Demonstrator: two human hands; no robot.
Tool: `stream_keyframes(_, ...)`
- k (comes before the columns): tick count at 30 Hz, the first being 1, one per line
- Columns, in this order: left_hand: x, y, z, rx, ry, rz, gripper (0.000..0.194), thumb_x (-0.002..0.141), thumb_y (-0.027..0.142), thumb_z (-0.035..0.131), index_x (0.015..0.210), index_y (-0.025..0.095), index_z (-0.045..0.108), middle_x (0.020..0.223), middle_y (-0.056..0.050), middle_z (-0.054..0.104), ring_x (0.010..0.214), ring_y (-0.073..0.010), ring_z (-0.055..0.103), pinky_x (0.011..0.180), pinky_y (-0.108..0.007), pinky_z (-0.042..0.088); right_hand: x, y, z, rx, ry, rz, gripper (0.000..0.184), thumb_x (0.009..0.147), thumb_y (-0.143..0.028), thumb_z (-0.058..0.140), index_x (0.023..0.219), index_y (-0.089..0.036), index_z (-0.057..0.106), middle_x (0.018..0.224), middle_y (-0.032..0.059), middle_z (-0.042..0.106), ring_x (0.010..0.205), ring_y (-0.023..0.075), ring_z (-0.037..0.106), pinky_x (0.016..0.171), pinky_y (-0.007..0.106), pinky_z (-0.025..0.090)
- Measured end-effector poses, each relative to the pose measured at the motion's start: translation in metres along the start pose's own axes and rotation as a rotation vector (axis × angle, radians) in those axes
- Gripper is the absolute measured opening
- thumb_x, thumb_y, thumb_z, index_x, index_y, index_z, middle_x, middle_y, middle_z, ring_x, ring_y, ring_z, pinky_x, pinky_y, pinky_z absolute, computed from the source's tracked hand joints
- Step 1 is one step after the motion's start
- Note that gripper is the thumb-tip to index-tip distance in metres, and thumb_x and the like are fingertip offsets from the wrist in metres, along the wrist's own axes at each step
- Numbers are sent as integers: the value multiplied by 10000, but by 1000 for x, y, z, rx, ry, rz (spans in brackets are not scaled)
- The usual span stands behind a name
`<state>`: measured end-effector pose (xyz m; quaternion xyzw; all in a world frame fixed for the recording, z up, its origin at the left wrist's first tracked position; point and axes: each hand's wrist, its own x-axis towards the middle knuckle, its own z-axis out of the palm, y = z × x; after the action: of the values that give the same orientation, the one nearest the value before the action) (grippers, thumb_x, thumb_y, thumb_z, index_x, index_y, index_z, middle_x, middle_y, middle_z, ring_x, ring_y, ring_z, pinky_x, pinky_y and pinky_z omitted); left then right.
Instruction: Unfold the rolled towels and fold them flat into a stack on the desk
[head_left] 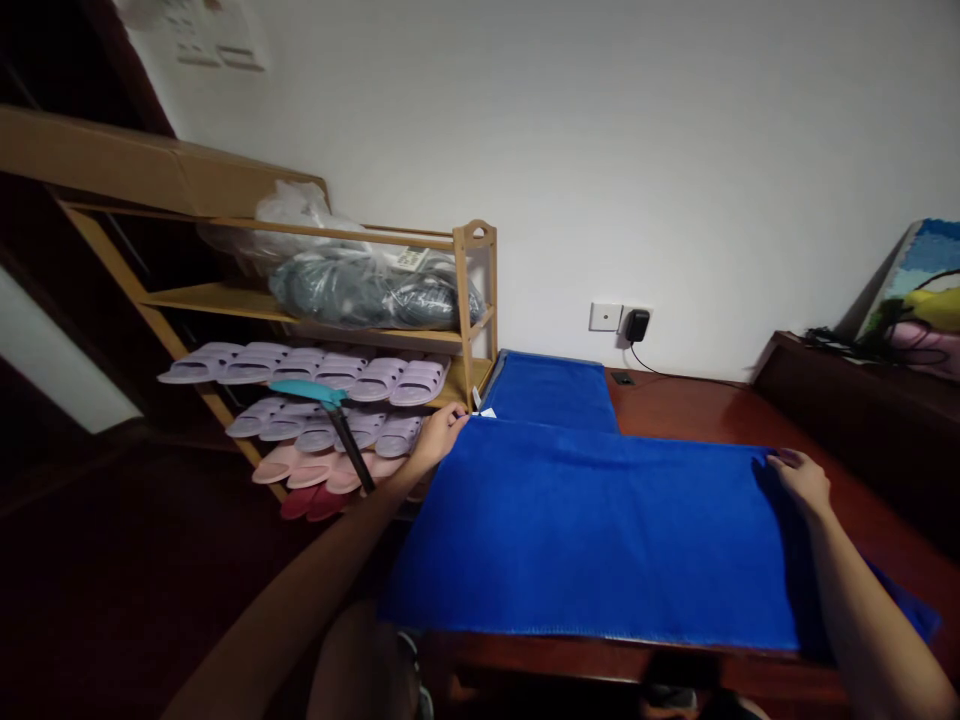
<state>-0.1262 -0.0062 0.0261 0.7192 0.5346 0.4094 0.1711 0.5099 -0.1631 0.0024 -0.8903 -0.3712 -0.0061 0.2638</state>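
A large blue towel (600, 530) lies spread flat on a dark red-brown table (697, 410). My left hand (441, 432) pinches the towel's far left corner, close to a small white label (484, 410). My right hand (801, 480) grips the far right corner, fingers curled over the edge. Behind the spread towel lies a folded blue towel (551, 390), against the wall. The near edge of the spread towel hangs slightly past the table's front.
A wooden shoe rack (472, 300) stands left of the table, with several lilac and pink slippers (337, 400) and bagged items (360, 285). A teal-headed tool (330, 410) leans on it. A wall socket with a black charger (636, 325) sits behind. A dark cabinet (847, 390) stands at right.
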Motion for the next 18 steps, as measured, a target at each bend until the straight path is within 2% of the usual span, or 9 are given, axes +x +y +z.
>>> stream_keyframes(3, -15, 14, -5, 96, 29, 42, 211, 812, 336, 531, 934, 178, 599, 852, -65, 620, 859, -236, 574, 784, -324, 422, -10, 2, -1, -21, -51, -42, 606, 861, -461, 432, 1348, -101, 406, 1174, 158, 610, 1139, 255, 531, 916, 320, 393)
stream_keyframes(5, -39, 30, -13, 203, 3, 149, 316, 848, 337, 498, 1102, 163, 570, 1124, -126, 589, 1085, -279, 519, 934, -393, 377, -20, 7, -6, -44, -96, -84, 643, 868, -519, 389, 1383, -133, 366, 1279, 165, 541, 1202, 261, 484, 956, 325, 357)
stream_keyframes(8, -89, 52, -28, 321, -203, 363, 471, 900, 386, 441, 1329, 190, 439, 1428, -122, 398, 1304, -289, 363, 1064, -445, 282, -41, 23, -18, -92, -156, -122, 656, 863, -584, 348, 1401, -208, 362, 1427, 151, 385, 1319, 289, 344, 1019, 408, 281)
stream_keyframes(10, -123, 59, -37, 350, -335, 420, 593, 908, 404, 440, 1449, 238, 263, 1503, -89, 285, 1362, -278, 282, 1092, -446, 257, -58, 41, -24, -120, -185, -138, 647, 863, -590, 333, 1416, -254, 344, 1488, 124, 278, 1377, 266, 228, 1052, 446, 223)
stream_keyframes(12, -147, 58, -43, 388, -431, 424, 662, 913, 418, 438, 1486, 263, 144, 1517, -80, 248, 1377, -280, 248, 1092, -467, 257, -73, 61, -28, -169, -207, -167, 647, 854, -594, 331, 1422, -285, 331, 1508, 106, 231, 1399, 227, 154, 1072, 445, 193)
stream_keyframes(15, -163, 53, -45, 429, -495, 415, 656, 909, 437, 452, 1480, 295, 162, 1510, -77, 252, 1368, -301, 264, 1071, -504, 276, -86, 90, -32, -245, -242, -208, 653, 837, -598, 305, 1424, -313, 319, 1505, 94, 245, 1396, 205, 138, 1079, 445, 195)
stream_keyframes(18, -162, 52, -46, 426, -501, 423, 633, 898, 437, 478, 1463, 325, 216, 1507, -64, 252, 1360, -311, 276, 1063, -505, 289, -89, 107, -35, -240, -256, -213, 617, 840, -566, 284, 1411, -339, 336, 1499, 77, 265, 1392, 204, 154, 1075, 466, 194)
